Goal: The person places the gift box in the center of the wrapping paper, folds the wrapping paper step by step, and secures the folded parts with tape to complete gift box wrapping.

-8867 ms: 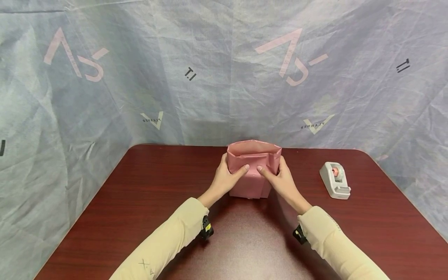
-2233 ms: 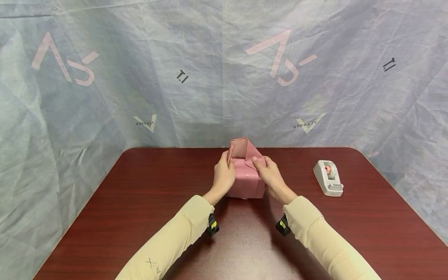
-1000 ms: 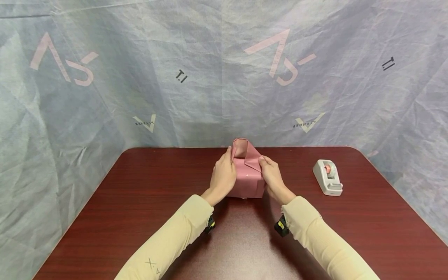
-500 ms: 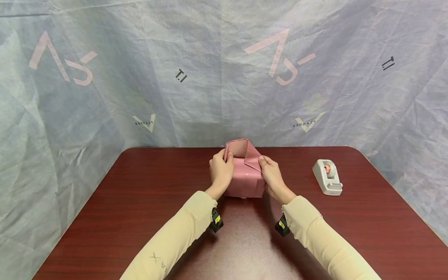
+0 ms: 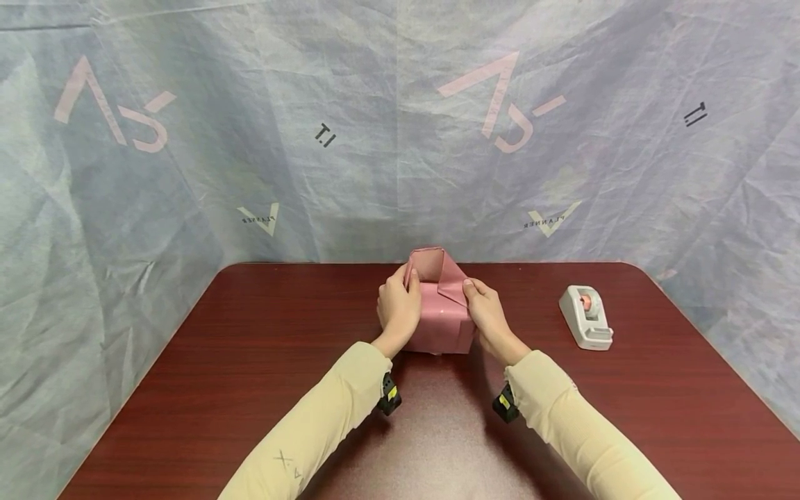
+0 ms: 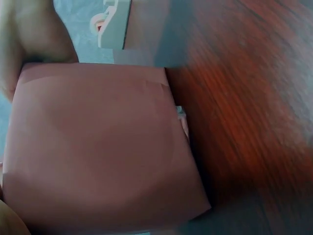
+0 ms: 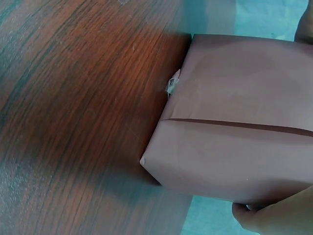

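Note:
A box-shaped package in pink wrapping paper (image 5: 442, 326) stands on the table in the head view, its upper end towards the backdrop. That paper end rises as a collar, its right side folded into a diagonal flap (image 5: 453, 283). My left hand (image 5: 398, 305) pinches the collar's left edge between thumb and fingers. At the right, my right hand (image 5: 489, 316) grips the folded corner, thumb on top. The left wrist view shows a smooth side of the package (image 6: 98, 142); a paper seam runs along the package (image 7: 234, 88) in the right wrist view. What the paper holds is hidden.
A white tape dispenser (image 5: 586, 319) stands on the dark red wooden table (image 5: 275, 347), right of the package. A grey cloth backdrop (image 5: 356, 139) hangs behind the table. A small bit of clear tape (image 7: 172, 83) sticks out at the package's base.
Since the oldest frame, the collar's right side has been folded in diagonally and the mouth has narrowed. Over the last second my left fingers have shifted on the left edge; my right hand stays put.

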Available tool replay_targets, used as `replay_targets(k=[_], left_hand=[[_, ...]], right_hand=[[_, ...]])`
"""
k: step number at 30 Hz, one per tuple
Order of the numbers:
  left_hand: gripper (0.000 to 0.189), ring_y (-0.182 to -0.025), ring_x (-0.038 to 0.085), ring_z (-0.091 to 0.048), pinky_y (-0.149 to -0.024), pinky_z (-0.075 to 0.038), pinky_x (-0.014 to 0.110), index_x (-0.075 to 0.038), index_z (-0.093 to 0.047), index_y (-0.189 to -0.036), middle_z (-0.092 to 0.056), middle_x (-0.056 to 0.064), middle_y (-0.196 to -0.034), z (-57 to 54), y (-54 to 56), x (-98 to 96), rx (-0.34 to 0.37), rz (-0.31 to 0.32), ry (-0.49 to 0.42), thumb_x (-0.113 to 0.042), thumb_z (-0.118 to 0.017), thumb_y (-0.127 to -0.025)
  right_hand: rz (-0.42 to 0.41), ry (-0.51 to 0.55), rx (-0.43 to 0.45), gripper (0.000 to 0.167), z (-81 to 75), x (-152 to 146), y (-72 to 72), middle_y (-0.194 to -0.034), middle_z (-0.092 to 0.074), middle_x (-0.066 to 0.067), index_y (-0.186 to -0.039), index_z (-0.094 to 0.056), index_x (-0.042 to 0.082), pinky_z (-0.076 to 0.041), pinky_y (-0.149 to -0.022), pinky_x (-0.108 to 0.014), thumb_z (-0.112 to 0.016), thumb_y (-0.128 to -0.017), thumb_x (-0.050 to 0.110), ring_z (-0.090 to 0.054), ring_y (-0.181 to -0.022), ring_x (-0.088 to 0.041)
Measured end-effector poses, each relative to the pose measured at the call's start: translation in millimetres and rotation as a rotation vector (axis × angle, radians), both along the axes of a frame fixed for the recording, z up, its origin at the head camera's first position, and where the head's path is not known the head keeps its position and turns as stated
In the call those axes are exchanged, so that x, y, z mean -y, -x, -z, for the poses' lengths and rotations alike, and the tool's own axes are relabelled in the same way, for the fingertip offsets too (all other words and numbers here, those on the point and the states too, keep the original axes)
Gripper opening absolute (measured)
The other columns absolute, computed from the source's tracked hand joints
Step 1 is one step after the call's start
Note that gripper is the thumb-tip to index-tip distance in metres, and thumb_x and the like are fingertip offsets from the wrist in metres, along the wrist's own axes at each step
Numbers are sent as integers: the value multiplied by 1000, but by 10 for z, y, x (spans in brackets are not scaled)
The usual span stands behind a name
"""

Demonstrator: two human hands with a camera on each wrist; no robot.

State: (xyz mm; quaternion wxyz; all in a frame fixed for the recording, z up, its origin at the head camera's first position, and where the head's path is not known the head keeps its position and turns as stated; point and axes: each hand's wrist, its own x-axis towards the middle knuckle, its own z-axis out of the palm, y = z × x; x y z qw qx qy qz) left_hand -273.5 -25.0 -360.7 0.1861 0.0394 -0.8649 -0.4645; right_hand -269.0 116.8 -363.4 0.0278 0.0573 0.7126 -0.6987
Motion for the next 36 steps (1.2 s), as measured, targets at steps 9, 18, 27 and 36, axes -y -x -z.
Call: replay_targets(k=[9,18,27,36], left_hand=[[46,-104,29,-60,-73,-49,48,-25,-40,-138,-54,1,-131,16,-40,-32,31,71,144,-13,-43,-94],[52,-107,28,-59,-72,-50,46,-23,-36,-141,-49,-2,-136,54,-46,-49,1,71,262,-7,-42,-92],[31,-74,25,-65,-56,-46,36,-20,-56,-124,-68,5,-97,85,-33,-42,-125,29,92,-16,-47,-94],[17,-71,24,-65,-58,-47,38,-19,-66,-102,-69,4,-81,19,41,-13,-104,-49,28,-21,-57,-89]], right_hand=[[11,-53,-11,39,8,0,-3,-136,-43,-14,-132,-45,3,-31,-103,-40,-31,-100,22,-39,-122,-21],[18,-60,-20,39,18,10,-13,-135,-44,-15,-131,-45,2,-31,-102,-40,-32,-100,22,-39,-121,-22],[23,-67,-31,39,16,18,-1,-135,-44,-15,-131,-45,2,-30,-104,-40,-32,-100,22,-39,-122,-22],[15,-88,-24,38,13,2,-5,-132,-46,-14,-129,-47,4,-32,-101,-39,-32,-100,23,-41,-119,-22]])
